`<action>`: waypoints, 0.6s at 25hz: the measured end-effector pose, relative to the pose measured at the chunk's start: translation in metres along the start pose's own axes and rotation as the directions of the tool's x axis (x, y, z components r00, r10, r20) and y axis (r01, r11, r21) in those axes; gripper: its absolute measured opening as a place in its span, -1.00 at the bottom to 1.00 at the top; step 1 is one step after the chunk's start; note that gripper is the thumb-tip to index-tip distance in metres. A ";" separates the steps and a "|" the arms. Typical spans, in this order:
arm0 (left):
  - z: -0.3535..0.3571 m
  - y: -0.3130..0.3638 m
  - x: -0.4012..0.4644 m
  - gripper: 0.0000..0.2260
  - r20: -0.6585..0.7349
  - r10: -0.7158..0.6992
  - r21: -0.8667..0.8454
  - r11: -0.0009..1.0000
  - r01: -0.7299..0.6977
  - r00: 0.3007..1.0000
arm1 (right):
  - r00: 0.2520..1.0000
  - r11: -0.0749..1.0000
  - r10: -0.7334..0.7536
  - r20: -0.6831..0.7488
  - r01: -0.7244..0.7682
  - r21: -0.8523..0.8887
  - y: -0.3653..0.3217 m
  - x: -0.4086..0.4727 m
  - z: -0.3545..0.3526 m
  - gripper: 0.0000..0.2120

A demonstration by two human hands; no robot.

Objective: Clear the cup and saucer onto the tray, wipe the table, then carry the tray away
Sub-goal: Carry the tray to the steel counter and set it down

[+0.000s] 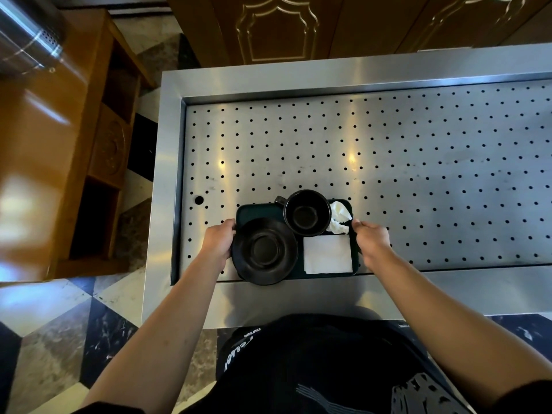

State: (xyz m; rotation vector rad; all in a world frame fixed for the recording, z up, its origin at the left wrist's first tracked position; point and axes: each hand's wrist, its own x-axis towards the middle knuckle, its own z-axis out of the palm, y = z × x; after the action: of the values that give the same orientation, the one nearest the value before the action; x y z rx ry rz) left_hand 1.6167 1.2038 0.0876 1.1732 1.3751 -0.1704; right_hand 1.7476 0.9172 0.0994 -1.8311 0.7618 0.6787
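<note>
A wide steel counter [388, 162] fills the space in front of the person, its sunken top a brushed metal sheet punched with even rows of small round holes and framed by a plain raised rim. One larger hole [199, 200] sits near its left edge. Beyond the counter stand brown wooden doors [277, 28] with carved, gilt-edged panels; to the left is a glossy orange-brown wooden cabinet [59, 150] with open shelves, and above it the end of a shiny metal cylinder [27, 34]. The floor [53, 318] is polished stone in dark and pale diamond shapes. Nothing lies on the counter around the small dark rectangular tray [257, 209], which is at the counter's near edge, whether resting or just lifted I cannot tell. On it a matte black round saucer [264, 251] takes the left side and overhangs the near rim; a black cup [306, 216] stands upright behind it, empty, with its handle toward the far left. A flat white square napkin [327, 253] lies on the right side, and a crumpled white tissue [339, 218] sits just behind that, beside the cup. The left hand [218, 239] curls round the tray's left edge, and the right hand [372, 239] grips its right edge, fingers wrapped over the rim.
</note>
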 end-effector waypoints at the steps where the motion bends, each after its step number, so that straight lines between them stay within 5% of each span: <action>1: 0.000 -0.001 0.001 -0.80 0.002 -0.001 -0.001 1.000 0.001 1.000 | 1.000 1.000 0.003 0.000 -0.003 -0.003 0.000 -0.001 0.000 -0.71; 15: 0.001 -0.008 0.007 -0.78 -0.028 -0.022 0.019 1.000 0.023 0.999 | 1.000 0.999 -0.018 0.012 0.019 -0.047 0.005 0.003 -0.001 -0.69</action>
State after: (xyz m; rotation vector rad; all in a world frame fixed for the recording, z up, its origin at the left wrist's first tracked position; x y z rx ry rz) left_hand 1.6136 1.2027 0.0777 1.1800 1.4142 -0.1845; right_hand 1.7460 0.9138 0.0947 -1.8734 0.7257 0.7005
